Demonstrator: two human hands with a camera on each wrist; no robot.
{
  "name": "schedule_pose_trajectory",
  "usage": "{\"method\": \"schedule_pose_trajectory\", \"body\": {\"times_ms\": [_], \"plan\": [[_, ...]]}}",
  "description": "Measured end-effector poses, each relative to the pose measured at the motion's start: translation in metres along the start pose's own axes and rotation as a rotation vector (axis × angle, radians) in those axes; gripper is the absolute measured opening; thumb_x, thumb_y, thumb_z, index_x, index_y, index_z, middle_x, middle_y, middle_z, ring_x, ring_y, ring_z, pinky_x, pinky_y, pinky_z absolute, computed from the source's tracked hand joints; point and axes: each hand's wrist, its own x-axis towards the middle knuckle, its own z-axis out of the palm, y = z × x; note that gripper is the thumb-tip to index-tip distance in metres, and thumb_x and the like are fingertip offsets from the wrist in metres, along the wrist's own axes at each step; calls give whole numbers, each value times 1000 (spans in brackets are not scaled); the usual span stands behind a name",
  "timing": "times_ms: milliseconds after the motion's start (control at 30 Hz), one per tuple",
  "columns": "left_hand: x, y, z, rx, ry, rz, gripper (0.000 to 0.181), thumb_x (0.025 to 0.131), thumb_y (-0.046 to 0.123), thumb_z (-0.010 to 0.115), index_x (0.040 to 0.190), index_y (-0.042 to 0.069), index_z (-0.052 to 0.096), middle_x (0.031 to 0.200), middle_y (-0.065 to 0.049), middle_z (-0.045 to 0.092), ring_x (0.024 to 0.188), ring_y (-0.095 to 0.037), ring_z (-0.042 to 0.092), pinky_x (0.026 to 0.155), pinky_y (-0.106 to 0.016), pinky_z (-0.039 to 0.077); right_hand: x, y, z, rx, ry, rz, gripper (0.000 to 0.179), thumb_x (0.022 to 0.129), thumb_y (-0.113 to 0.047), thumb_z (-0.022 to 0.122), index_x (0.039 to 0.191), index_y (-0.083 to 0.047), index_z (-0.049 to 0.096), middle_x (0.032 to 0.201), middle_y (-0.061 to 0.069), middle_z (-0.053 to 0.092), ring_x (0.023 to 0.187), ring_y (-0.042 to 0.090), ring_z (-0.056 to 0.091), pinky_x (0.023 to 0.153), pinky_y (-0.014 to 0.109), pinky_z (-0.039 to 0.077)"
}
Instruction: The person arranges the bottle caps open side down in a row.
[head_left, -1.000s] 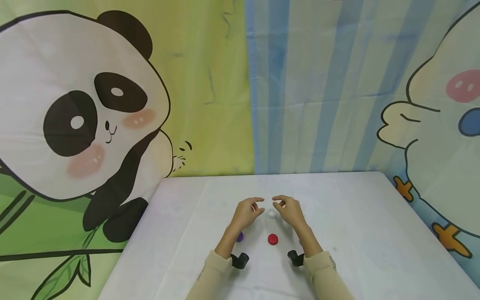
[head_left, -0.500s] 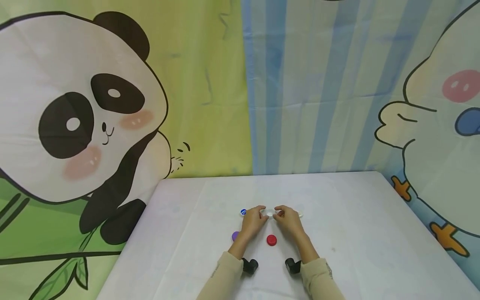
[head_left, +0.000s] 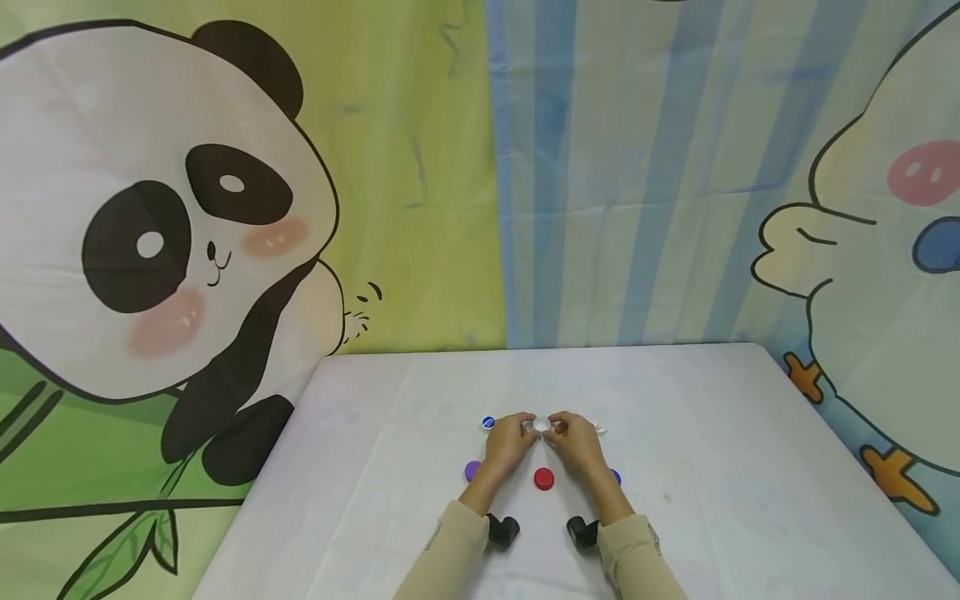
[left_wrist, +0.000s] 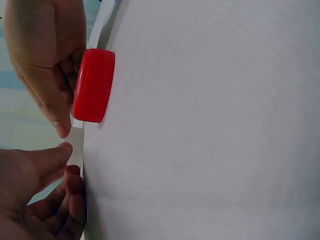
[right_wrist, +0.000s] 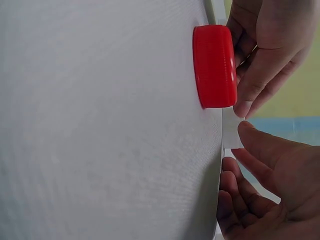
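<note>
In the head view, a white round cap (head_left: 542, 425) lies between my two hands at mid-table. My left hand (head_left: 510, 442) pinches its left side with thumb and fingers. From the right side my right hand (head_left: 576, 442) pinches the same cap. Both wrist views show the thumbs meeting at its near side, with the white wall of the cap (right_wrist: 231, 129) partly hidden behind them. Nearer to me, between the forearms, a red bottle cap (head_left: 543, 478) rests on the table. It looms large and ridged in the left wrist view, the red cap (left_wrist: 94, 85) standing before the hands.
On the left are a purple cap (head_left: 472, 471) and a blue-and-white cap (head_left: 488, 422). At right, a whitish cap (head_left: 600, 428) and a blue cap (head_left: 617, 477) are partly covered by my right hand and arm. A white cloth covers the table (head_left: 720, 467).
My hands came down from above the table, closing in on the white cap from both sides. Their fingers now pinch it. The red cap stays where it was.
</note>
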Motion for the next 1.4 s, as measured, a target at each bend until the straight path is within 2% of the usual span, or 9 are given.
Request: {"method": "schedule_pose_trajectory", "body": {"times_ms": [200,333,500,700,900,1200,1400], "plan": [[-2,2,-3,-5,-16,-13,25,77,18,69,101,10,67,55,7,46,49,-4,38,43,-18,31,-2,1,-3,4,-14,-22,25,75,-14,72,97,-3,65,69,2,56,58,11,45,53,24,37],[-3,3,-6,-38,-20,8,25,79,21,68,102,12,67,57,7,48,49,-2,38,44,-17,32,-5,-2,-9,19,-15,-75,26,76,-16,71,98,-4,65,71,3,58,57,11,47,52,24,38],[-2,10,-18,-89,34,117,26,81,23,66,104,11,66,61,7,54,50,0,42,45,-15,35,-8,-9,-24,43,26,-176,28,77,-23,71,100,-9,64,73,2,58,60,13,47,53,24,39],[-5,25,-44,-171,87,238,28,83,26,64,107,10,65,64,5,55,54,-2,45,47,-16,38,-14,-26,-46,55,84,-321,30,79,-30,68,103,-13,64,74,-3,57,65,12,47,56,25,39],[-11,41,-67,-229,127,337,29,84,27,62,108,10,64,65,6,54,57,-2,46,50,-16,41,-26,-44,-63,60,129,-350,33,80,-37,65,106,-18,64,75,-10,55,67,9,44,58,25,37],[-33,64,-93,-273,146,428,29,83,30,62,107,13,63,66,7,52,58,-2,45,52,-16,42,-53,-61,-79,116,201,-474,29,79,-25,68,107,-17,65,75,-12,54,66,12,43,55,25,36],[-50,72,-101,-292,162,440,27,83,30,63,106,16,63,67,9,51,62,-2,46,57,-18,45,-73,-70,-83,108,221,-481,30,80,-28,66,109,-21,63,75,-13,51,67,7,41,54,20,35]]}}
